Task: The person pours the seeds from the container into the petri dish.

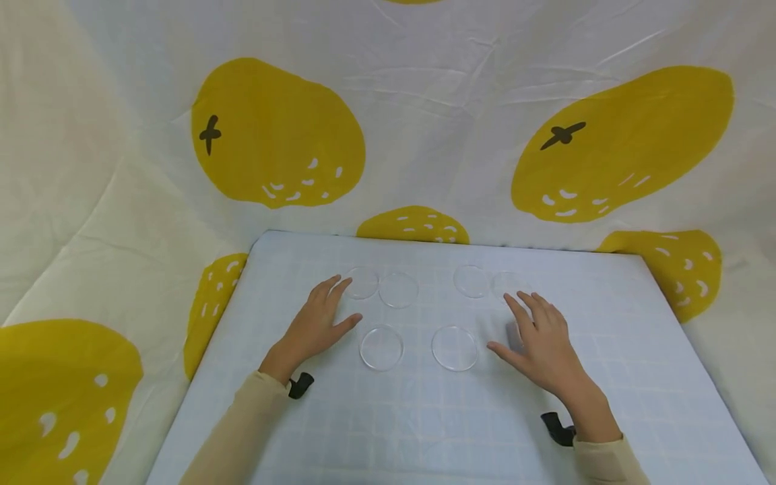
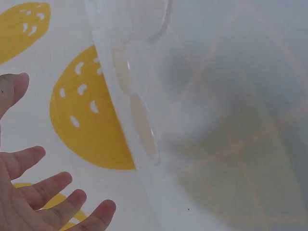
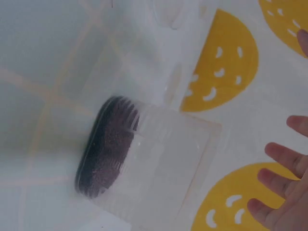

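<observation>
My left hand (image 1: 315,327) hovers over the left part of the table, fingers spread, holding nothing. Its fingertips are nearest a clear round dish (image 1: 362,283), which overlaps or adjoins another clear dish (image 1: 398,290). On the right, my right hand (image 1: 542,347) is also spread and holds nothing. Partly hidden behind it stands a clear plastic container (image 1: 514,335). In the right wrist view, dark grains (image 3: 110,147) fill the container's bottom, apart from the fingers. Two more clear dishes, a left one (image 1: 381,347) and a right one (image 1: 455,348), lie between the hands.
At the back right lie another pair of clear dishes, one (image 1: 471,281) beside a fainter one (image 1: 509,283). A pale checked cloth covers the table (image 1: 388,431). White fabric with yellow fruit prints (image 1: 279,135) hangs behind and beside it. Black wrist pieces (image 1: 558,430) stick out inward.
</observation>
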A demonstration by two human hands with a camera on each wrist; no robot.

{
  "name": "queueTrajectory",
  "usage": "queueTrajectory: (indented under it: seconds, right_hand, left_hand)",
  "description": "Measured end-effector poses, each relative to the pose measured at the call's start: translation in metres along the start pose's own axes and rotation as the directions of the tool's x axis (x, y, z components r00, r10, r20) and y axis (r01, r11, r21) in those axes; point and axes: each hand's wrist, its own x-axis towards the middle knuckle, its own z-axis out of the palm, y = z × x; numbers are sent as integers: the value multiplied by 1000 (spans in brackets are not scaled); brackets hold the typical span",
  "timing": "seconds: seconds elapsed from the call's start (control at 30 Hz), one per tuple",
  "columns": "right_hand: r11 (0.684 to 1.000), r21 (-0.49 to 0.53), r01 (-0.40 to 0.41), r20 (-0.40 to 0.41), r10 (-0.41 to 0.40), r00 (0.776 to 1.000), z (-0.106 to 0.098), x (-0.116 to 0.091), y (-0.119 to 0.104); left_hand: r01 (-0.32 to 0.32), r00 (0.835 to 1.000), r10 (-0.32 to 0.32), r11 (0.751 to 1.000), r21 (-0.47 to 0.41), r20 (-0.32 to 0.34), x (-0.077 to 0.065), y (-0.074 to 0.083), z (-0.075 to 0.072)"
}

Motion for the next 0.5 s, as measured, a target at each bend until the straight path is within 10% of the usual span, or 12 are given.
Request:
queueTrajectory:
  seconds: [0.3,0.5]
  right_hand:
    - [997,78,-16,-15,18,1000,-9,-4,19]
    - [972,149,-183,63,175,983,-15,-14,33]
  left_hand:
    - [73,997,-72,994,-84,18,19,-16,3]
    - [95,995,-91,991,-94,45,35,-29,8]
